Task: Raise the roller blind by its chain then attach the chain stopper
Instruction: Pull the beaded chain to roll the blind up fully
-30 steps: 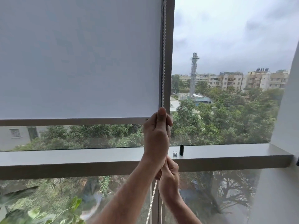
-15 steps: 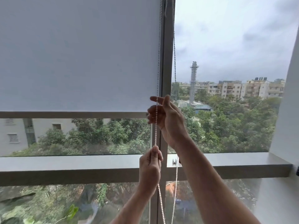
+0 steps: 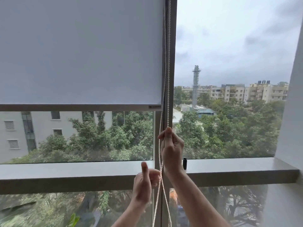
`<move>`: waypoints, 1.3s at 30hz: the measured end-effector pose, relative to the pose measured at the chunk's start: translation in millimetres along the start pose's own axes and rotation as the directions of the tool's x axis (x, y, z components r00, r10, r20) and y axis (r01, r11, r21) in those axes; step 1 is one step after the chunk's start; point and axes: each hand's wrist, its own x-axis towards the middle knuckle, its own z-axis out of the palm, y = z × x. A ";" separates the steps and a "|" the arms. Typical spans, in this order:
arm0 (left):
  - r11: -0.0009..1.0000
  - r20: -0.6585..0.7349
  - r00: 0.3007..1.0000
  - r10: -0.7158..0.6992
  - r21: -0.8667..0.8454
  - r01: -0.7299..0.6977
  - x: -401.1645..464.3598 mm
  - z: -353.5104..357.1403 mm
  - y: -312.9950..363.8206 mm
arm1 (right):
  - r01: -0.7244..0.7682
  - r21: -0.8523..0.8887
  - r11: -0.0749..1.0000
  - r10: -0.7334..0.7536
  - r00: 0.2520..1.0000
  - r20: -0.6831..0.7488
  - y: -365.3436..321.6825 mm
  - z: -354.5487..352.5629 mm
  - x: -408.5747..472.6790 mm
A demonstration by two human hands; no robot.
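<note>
The pale grey roller blind [image 3: 78,51] covers the upper left pane, and its bottom bar [image 3: 73,107] hangs well above the sill. The white bead chain [image 3: 167,66] runs down the window mullion in two strands. My right hand [image 3: 172,148] is shut on the right strand just above the sill level. My left hand [image 3: 144,182] is lower and to the left, blurred, with thumb up and fingers apart beside the left strand, holding nothing. A small black chain stopper [image 3: 185,163] stands on the sill right behind my right wrist.
The grey window sill [image 3: 237,167] runs across the view below the glass. A white wall [image 3: 293,112] closes off the right side. The dark mullion [image 3: 172,46] divides the two panes. Trees and buildings lie outside.
The blind's bottom bar has risen farther above the sill. My right hand has come down with the chain in its grip. My left hand has let go of the chain and opened.
</note>
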 end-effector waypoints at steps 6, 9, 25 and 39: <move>0.986 -0.059 0.984 0.166 0.018 -0.165 47.1 -3.3 65.8 | 0.006 -0.055 0.998 -0.007 1.000 -0.012 26.1 -1.9 -30.9; 0.961 0.048 0.962 0.269 -0.087 -0.264 56.2 8.9 119.8 | -0.021 -0.052 0.998 0.021 1.000 -0.011 39.4 0.4 -48.3; 0.863 -0.194 0.865 0.463 -0.125 -0.490 46.2 45.2 158.0 | -0.198 -0.195 0.961 0.247 0.930 0.271 18.8 -35.8 17.0; 0.920 -0.064 0.920 0.388 -0.027 -0.390 12.6 38.0 82.9 | 0.038 0.142 0.989 -0.058 0.989 0.134 -98.6 46.7 84.3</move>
